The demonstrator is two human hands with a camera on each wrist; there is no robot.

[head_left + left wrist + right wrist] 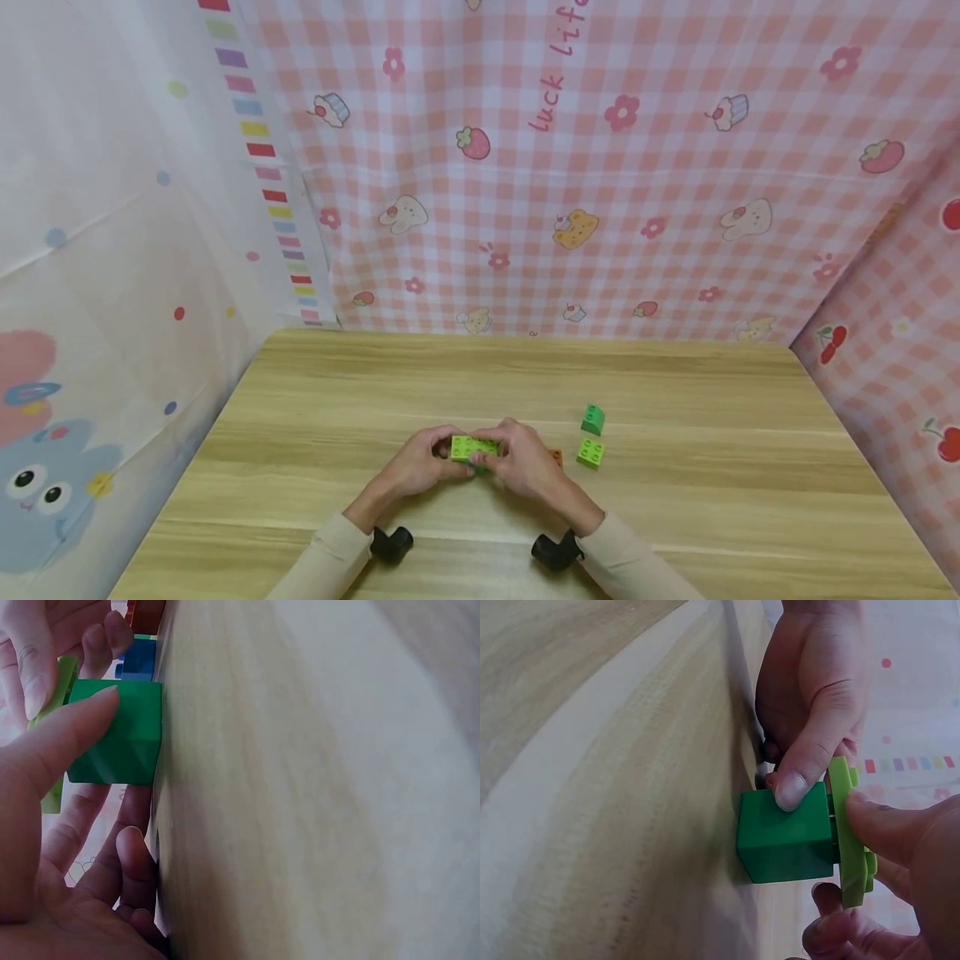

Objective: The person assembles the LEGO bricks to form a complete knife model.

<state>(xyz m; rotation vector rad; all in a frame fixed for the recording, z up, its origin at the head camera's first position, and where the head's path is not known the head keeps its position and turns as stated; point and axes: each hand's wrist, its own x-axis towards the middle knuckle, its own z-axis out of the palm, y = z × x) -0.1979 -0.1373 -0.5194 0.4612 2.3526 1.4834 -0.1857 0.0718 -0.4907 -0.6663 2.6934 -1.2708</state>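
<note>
A flat lime-green plate [463,448] with studs lies over a dark green block [786,836] that stands on the table. My left hand [418,463] grips the green block [127,742], its thumb on the near face. My right hand [522,460] pinches the lime plate [847,840] between thumb and fingers. In the right wrist view a narrow gap with studs shows between plate and block. Behind the block, a blue brick [139,660] and a red-brown brick [148,616] stand on the table.
Right of my hands lie a lime-green brick [591,452] and a green brick with a curved side [592,419]. An orange-brown brick [557,458] shows partly behind my right hand. Patterned cloths [525,250] hang behind the wooden table [675,517] and at its sides.
</note>
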